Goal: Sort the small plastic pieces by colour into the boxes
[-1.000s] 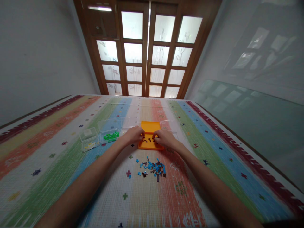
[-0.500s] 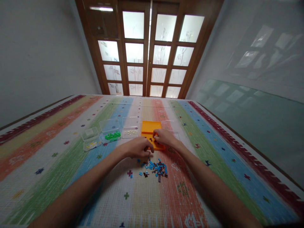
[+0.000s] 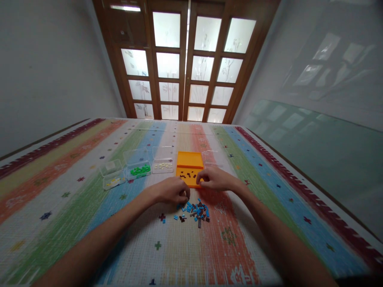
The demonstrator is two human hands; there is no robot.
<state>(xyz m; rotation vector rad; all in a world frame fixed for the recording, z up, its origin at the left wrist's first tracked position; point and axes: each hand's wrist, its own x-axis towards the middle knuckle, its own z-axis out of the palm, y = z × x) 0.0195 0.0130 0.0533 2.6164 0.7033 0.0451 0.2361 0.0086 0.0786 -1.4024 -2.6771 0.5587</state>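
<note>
An orange box [image 3: 189,160] lies with its lid laid back, and several small dark brown bricks [image 3: 188,174] are scattered in its near half. My right hand [image 3: 214,179] is at the box's near right corner, fingers bent down and drawn together; whatever they hold, if anything, is hidden. Just in front of the box, my left hand [image 3: 175,191] has its fingertips pinched together above the left edge of a mixed pile of blue and brown toy bricks [image 3: 200,211]. I cannot make out what is between those fingertips.
Left of the orange box stand clear open boxes: one with cream pieces [image 3: 163,166], one with green pieces [image 3: 140,170], one with yellow and white pieces [image 3: 113,182]. Another clear box [image 3: 213,164] is partly behind my right hand. A striped cloth [image 3: 131,235] covers the table.
My right hand has moved from inside the orange box to its near right corner, uncovering more brown bricks. My left hand has come slightly nearer to me, toward the pile.
</note>
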